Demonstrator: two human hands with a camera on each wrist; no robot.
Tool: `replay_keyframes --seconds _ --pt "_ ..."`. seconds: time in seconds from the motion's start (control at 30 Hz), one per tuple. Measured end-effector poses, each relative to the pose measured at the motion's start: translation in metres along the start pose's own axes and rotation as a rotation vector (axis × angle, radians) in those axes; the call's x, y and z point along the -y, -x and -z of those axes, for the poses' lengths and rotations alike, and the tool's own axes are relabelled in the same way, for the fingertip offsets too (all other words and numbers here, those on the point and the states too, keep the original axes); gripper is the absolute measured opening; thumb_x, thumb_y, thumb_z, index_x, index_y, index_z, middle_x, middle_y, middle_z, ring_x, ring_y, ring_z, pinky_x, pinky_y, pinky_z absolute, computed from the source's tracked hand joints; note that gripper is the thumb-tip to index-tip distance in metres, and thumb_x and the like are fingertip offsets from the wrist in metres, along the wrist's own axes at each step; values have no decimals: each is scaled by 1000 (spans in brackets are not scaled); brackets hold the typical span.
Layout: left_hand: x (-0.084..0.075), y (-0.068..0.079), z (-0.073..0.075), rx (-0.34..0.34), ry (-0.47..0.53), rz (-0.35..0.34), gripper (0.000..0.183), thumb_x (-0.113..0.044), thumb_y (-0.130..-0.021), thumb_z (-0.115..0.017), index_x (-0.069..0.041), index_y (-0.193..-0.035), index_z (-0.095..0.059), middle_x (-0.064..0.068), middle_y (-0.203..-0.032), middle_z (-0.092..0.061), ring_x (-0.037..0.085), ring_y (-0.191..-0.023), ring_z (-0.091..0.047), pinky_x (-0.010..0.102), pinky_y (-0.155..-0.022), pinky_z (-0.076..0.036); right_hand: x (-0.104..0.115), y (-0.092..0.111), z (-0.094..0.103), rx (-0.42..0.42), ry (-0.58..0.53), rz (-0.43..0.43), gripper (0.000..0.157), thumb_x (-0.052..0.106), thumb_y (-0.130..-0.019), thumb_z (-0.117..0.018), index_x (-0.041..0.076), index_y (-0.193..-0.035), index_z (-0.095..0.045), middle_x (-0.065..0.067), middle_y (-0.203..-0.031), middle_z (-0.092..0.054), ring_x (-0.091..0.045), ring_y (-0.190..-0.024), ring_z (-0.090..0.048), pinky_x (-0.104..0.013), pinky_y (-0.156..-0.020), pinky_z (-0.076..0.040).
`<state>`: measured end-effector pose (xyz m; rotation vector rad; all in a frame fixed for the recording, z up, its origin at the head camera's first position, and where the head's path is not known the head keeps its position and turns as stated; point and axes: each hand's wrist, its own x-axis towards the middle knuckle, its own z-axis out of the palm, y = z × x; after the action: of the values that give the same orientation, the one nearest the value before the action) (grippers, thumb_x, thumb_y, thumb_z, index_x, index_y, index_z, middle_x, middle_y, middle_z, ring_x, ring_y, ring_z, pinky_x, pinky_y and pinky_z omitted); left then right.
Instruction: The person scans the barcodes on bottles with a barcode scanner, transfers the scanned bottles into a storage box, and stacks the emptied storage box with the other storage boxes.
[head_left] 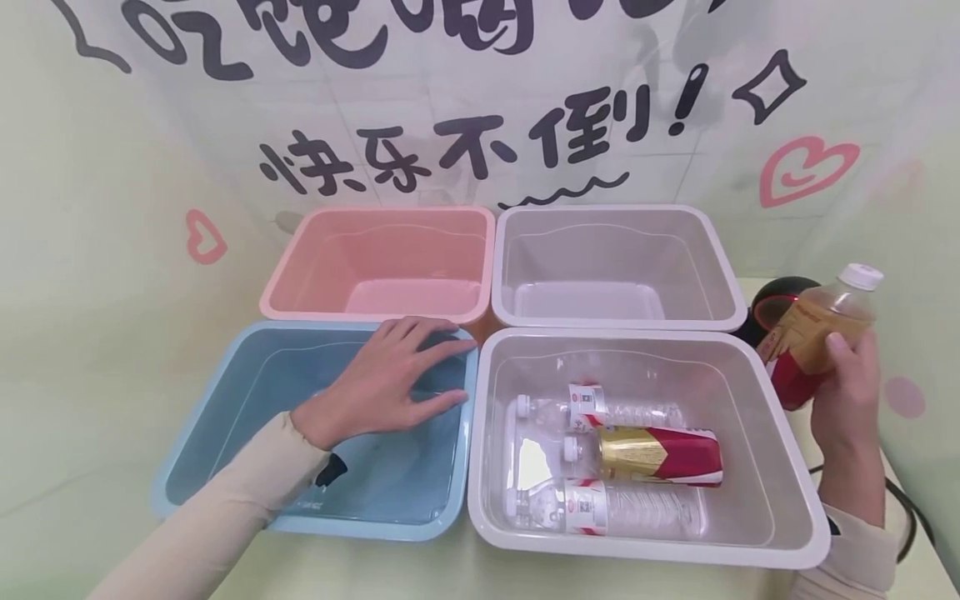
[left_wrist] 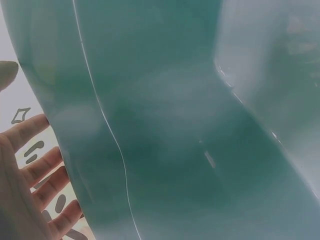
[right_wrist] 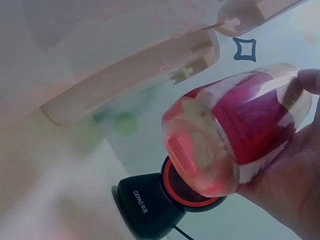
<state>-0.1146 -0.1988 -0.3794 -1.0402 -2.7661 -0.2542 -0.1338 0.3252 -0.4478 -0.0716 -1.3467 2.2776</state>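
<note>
In the head view my right hand (head_left: 851, 400) grips a drink bottle (head_left: 813, 333) with a white cap and a gold and red label, tilted beside the right bins. Its base faces a black scanner (right_wrist: 150, 205) with a red ring in the right wrist view. My left hand (head_left: 397, 379) reaches over the blue bin (head_left: 247, 358), fingers spread and fairly straight at its right and back rim. The front grey bin (head_left: 780, 517) holds two clear bottles, one behind (head_left: 637, 414) and one in front (head_left: 645, 508), with a gold and red labelled bottle (head_left: 660, 456) between them.
Behind stand a pink bin (head_left: 375, 221) and another grey bin (head_left: 615, 218), rim to rim with the front ones. A black cable (head_left: 911, 508) runs along the table's right side. A pale sheet with dark lettering (head_left: 472, 146) hangs behind the bins.
</note>
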Motion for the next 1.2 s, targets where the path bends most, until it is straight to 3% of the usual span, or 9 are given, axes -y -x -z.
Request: replay_keyframes --seconds 0.2,0.57,1.2 --pt "-1 1 1 -17 2 -2 63 -62 -93 -68 -31 -148 -62 1 -153 -56 26 -145 -48 57 -125 -38 2 1 -4 -52 108 -17 33 -3 -104 -48 9 -132 -60 -4 -122 -67 -18 -116 -55 -23 -98 -44" --pt "1 0 2 -9 -3 4 63 -62 -93 -67 -31 -148 -62 2 -154 -56 26 -146 -48 57 -125 -38 4 2 1 -128 347 -80 22 7 -101 -64 16 -120 -71 4 -111 -72 -10 -104 -61 -13 -88 -49" --pt "0 0 -1 -8 3 -9 64 -63 -93 -67 -31 -148 -62 1 -155 -56 26 -146 -48 57 -125 -38 5 6 2 -86 372 -41 36 3 -99 -64 15 -133 -65 2 -120 -67 -12 -114 -59 -12 -94 -47"
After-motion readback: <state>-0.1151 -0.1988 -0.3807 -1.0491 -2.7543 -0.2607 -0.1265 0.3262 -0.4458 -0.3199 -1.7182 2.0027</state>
